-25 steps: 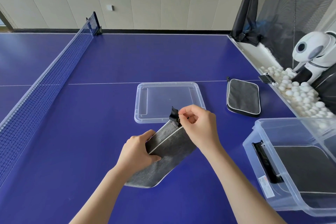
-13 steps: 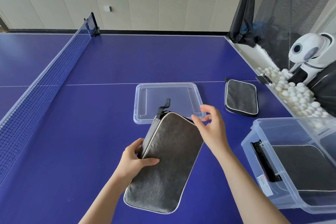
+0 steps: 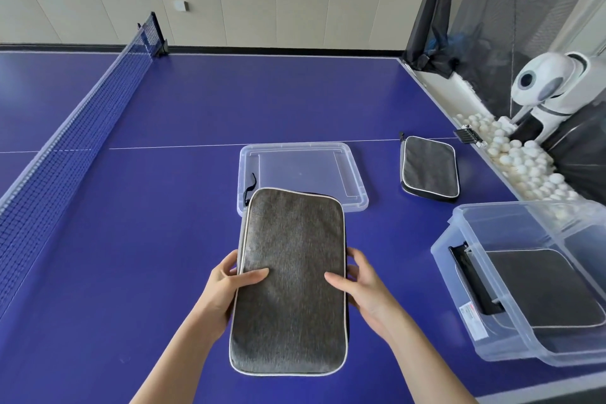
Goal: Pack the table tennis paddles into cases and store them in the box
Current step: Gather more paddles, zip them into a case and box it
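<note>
A grey paddle case with white piping is held flat above the blue table, zipped shut. My left hand grips its left edge, thumb on top. My right hand grips its right edge, thumb on top. A second grey case lies on the table at the right. The clear plastic box stands at the right front with another grey case lying inside it.
The box's clear lid lies flat on the table just beyond the held case. The net runs along the left. Past the table's right edge are several white balls and a white ball machine.
The case was on edge while my right hand pulled its zipper; it has since been laid flat and turned square to me, and my right hand moved from the top corner to its right edge.
</note>
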